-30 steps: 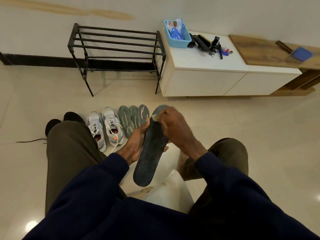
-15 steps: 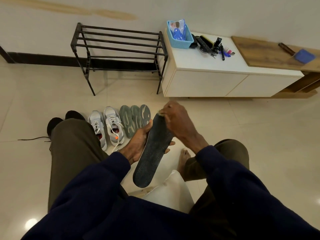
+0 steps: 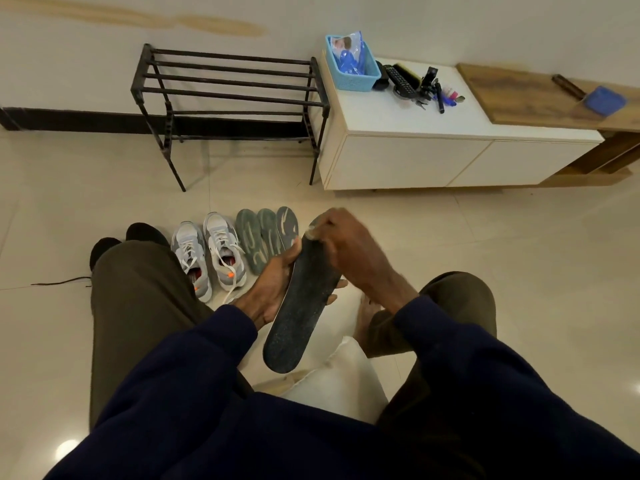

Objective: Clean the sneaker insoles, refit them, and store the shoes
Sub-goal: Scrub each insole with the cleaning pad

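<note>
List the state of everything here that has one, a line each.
Dark insole, out of its shoe, gripped by the left hand.
Right hand, pinches a whitish wipe on that insole's toe end.
Sneakers, upright on the floor, side by side.
Three insoles, flat on the floor beside the sneakers.
Rack, bears no shoes.
Cabinet, doors shut.
Basket, holds a packet.

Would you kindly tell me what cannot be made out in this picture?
Head view:
The pale scrap the right hand presses on the black insole: mostly covered by that hand, blurred.
Fingers of the left hand: mostly behind the insole.
Items on the white cabinet: too small.
</note>
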